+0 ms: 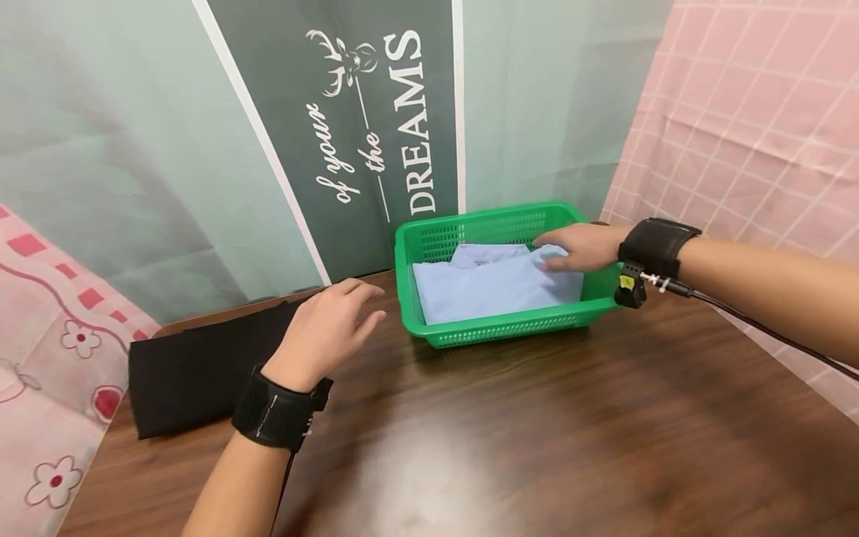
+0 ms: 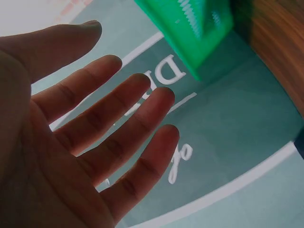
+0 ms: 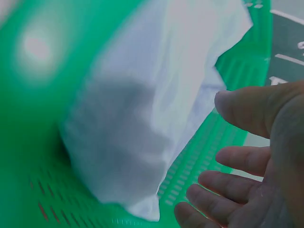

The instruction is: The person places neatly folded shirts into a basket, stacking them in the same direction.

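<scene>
The blue shirt [image 1: 493, 287] lies in the green basket [image 1: 510, 328], long axis left to right, its right end by the nearer, spread right hand [image 1: 584, 246]; the left hand [image 1: 329, 328], also spread, hangs apart.

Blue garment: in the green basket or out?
In: head view shows the blue garment lying inside the green basket, within its rim.

The light blue shirt [image 1: 483, 289] lies folded inside the green basket [image 1: 510, 318], its collar toward the far wall and its surface slightly creased. The basket, rectangular plastic with slotted sides, stands upright on the brown wood-grain desk [image 1: 570, 425]
</scene>
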`<action>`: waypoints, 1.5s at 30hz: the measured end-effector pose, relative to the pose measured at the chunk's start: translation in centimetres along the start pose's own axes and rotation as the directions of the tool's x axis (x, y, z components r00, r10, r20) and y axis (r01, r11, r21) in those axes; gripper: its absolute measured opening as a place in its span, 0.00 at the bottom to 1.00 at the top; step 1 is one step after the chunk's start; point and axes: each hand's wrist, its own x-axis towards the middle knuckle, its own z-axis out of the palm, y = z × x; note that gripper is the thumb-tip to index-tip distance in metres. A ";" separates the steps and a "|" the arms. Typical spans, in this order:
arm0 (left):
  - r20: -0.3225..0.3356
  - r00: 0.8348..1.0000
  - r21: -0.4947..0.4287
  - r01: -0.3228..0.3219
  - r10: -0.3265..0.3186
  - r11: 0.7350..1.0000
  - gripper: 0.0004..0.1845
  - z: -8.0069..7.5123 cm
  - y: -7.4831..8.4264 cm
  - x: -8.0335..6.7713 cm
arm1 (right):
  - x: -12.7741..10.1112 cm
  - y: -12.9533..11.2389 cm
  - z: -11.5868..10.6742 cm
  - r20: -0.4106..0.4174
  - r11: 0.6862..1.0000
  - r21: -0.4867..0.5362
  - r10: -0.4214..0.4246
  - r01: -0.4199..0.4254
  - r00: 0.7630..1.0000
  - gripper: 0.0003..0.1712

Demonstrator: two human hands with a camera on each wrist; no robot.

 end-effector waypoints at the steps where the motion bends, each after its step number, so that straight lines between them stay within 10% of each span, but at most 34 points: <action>1: 0.006 1.000 0.004 0.011 -0.011 1.000 0.16 -0.1 0.0 -0.1 | -0.4 -0.2 0.1 -0.023 1.000 0.009 -0.009 0.009 1.000 0.32; 21: -0.009 0.997 -0.051 -0.077 0.077 0.996 0.21 1.3 5.3 0.3 | -6.6 -4.6 4.2 -0.375 0.998 0.018 -0.054 0.065 0.925 0.35; 34: -0.107 0.992 -0.094 -0.078 0.068 0.992 0.30 0.6 6.8 1.3 | -6.4 -6.9 4.5 -0.570 0.995 -0.020 -0.094 0.101 0.816 0.35; 45: -0.107 0.992 -0.079 -0.078 0.070 0.994 0.30 2.0 6.0 0.9 | -5.5 -8.3 5.4 -0.555 0.994 0.051 -0.057 0.102 0.830 0.36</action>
